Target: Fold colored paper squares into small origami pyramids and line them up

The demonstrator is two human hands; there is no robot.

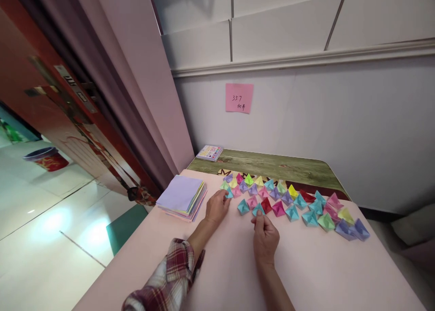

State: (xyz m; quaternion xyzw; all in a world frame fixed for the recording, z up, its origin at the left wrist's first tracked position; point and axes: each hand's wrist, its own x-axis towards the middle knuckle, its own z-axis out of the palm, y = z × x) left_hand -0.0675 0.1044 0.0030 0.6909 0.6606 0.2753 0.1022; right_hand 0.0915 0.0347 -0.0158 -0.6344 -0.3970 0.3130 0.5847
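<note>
Several rows of small folded paper boats in many colours spread over the pink tabletop [217, 274]. My left hand [216, 206] is at the left end of the rows, its fingers closed on a small blue paper boat [229, 193]. Along the front row, my right hand [266, 238] pinches the near tip of another blue paper boat [258, 209] between thumb and fingers. A red paper boat [266, 205] sits just right of that one, and a teal paper boat [243, 206] stands farther left.
A stack of coloured square paper [180, 193] lies left of my left hand. Behind the boats is a green wood-patterned surface [272, 162] with a printed packet [210, 152] on it. A pink note [239, 98] hangs on the wall. A door [68, 98] stands at left.
</note>
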